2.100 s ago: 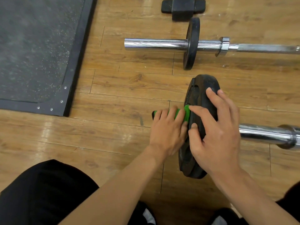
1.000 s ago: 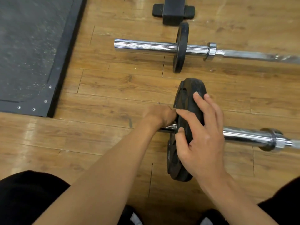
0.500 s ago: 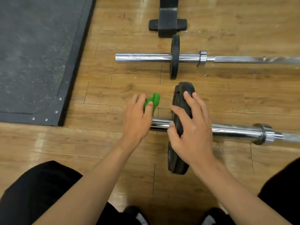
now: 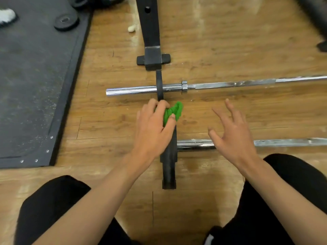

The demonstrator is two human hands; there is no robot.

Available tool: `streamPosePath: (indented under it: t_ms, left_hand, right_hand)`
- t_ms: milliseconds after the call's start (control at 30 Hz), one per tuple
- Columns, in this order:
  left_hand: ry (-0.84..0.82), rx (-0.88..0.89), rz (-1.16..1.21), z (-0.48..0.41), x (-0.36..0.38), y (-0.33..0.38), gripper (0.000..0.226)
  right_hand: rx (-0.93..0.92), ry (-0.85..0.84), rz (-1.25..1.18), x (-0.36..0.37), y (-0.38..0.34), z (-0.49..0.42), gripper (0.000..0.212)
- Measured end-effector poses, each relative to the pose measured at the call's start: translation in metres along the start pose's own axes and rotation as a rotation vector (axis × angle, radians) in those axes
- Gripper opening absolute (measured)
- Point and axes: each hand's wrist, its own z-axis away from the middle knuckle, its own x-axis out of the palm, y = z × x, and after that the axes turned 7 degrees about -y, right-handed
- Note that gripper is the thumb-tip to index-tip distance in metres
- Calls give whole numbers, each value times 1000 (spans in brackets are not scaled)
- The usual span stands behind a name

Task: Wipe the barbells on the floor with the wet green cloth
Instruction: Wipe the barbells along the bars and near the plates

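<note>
Wooden plank floor (image 4: 230,50). Dark rubber mat (image 4: 35,85) covers the left side. Two bars lie parallel: far barbell (image 4: 230,84), near barbell (image 4: 283,142). Black frame foot (image 4: 153,59) stands beyond them, small white scrap (image 4: 131,29) beside its beam.

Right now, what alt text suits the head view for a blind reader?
A person's left hand grips a green cloth at the far edge of the black plate on the near barbell, while the right hand is spread open above it. A second barbell lies beyond on the wooden floor.
</note>
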Motion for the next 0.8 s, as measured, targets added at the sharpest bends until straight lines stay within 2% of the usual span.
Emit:
streamPosePath:
  t_ms: [200, 300, 433, 500, 667, 800]
  left_hand:
    - [-42, 124, -213, 10, 76, 63, 33]
    - [-91, 71, -288, 13, 123, 61, 29]
    - [-103, -197, -349, 12, 172, 32, 17]
    - [-103, -278, -348, 9, 185, 22, 15]
    - [-113, -277, -359, 1, 201, 4, 11]
    - [-179, -281, -311, 3, 202, 1, 23]
  right_hand:
    - [133, 148, -16, -47, 50, 9, 60]
    - [169, 169, -22, -54, 63, 14, 60]
    - [189, 125, -24, -49, 68, 13, 62]
    - [183, 91, -26, -44, 67, 8, 62]
    - [175, -45, -2, -22, 62, -6, 63]
    - [183, -150, 9, -8, 67, -13, 60]
